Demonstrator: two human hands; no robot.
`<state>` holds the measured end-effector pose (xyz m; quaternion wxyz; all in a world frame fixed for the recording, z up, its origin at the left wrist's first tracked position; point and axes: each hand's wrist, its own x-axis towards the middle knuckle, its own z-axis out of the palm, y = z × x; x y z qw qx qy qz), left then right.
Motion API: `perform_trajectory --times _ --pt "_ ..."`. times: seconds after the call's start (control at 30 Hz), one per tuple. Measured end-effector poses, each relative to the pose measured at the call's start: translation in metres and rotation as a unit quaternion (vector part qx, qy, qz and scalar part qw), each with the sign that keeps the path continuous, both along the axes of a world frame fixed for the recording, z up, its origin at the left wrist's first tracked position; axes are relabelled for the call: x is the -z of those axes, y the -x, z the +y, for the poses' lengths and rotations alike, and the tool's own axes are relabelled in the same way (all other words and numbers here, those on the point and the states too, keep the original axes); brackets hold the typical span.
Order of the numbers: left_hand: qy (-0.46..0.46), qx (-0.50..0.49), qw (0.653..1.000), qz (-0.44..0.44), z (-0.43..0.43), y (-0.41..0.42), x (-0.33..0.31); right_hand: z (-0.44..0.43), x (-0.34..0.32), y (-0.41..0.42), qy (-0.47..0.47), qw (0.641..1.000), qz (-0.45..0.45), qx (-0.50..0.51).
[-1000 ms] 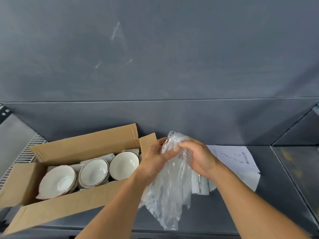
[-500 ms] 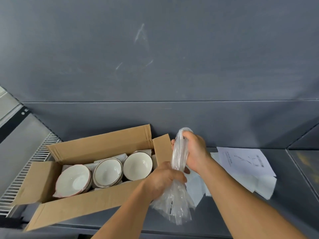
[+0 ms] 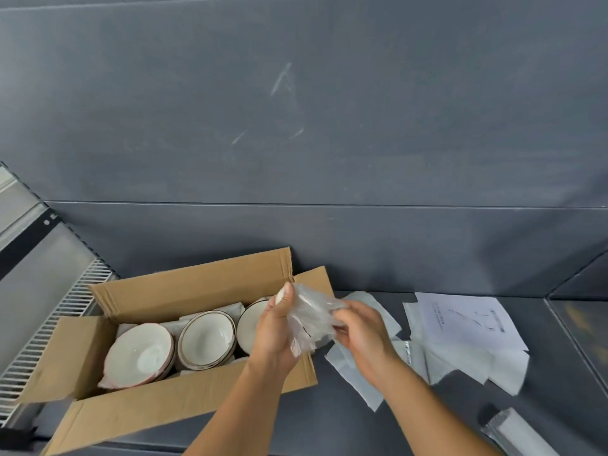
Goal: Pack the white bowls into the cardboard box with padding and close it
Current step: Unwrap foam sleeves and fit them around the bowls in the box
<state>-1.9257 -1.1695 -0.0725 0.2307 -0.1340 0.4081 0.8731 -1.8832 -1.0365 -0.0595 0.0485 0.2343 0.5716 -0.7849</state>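
Box: cardboard box [image 3: 197, 284] lower left of frame, on bench [image 3: 427, 422], all flaps open.
Bowls: three white bowls in a row inside: left bowl [image 3: 138, 355] tilted toward the camera, middle bowl [image 3: 205, 339] prob. a stack (doubled rims), right bowl [image 3: 250, 324] partly hidden behind the wrist.
Padding in box: white paper [image 3: 233, 309] tucked behind and betw. bowls; none over the tops yet.
L hand [image 3: 276, 327]: fingers curled round a crumpled clear plastic bag [image 3: 312, 314], thumb up, above the box's right end.
R hand [image 3: 362, 334]: fingers bent in, pinching the bag's other side, just right of the box.
Step (judged): wadding the bag as filler before flaps go down; packing maybe two-thirds done.
Risk 1: thin film, little cushion. Rims could knock together if used alone betw. bowls.
Risk 2: tilted left bowl sits high, so near flap may press on its rim and chip it at closing.
Risk 3: wad springing back open and lifting the flaps.
Risk 4: forearm low over the near flap; a nudge could shift the box toward the bench edge.
Spare padding: loose white sheets [image 3: 358, 370] and printed paper [image 3: 467, 320] right of centre, roll [image 3: 519, 429] lower right.
Also: wire rack [image 3: 49, 334] at left edge.
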Motion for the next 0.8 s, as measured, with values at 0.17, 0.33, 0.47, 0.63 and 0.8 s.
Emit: perform_trajectory --times 0.17,0.33,0.47,0.63,0.8 --pt "0.123 -0.07 0.99 -0.02 -0.001 0.002 0.006 -0.002 0.008 -0.018 -0.12 0.978 -0.023 -0.172" --pt "0.238 -0.064 0.969 0.036 0.01 -0.003 0.001 -0.005 -0.002 -0.01 -0.187 0.957 0.001 -0.22" --pt "0.1 -0.031 0.994 -0.021 0.01 -0.008 -0.01 -0.023 0.003 -0.011 -0.093 0.968 0.031 -0.23" --pt "0.037 0.027 0.992 -0.113 -0.002 -0.008 -0.021 -0.019 0.003 -0.011 -0.09 0.969 -0.001 -0.23" --pt "0.162 -0.014 0.984 -0.067 -0.021 0.001 -0.01 0.006 -0.001 0.001 0.043 0.968 -0.088 -0.229"
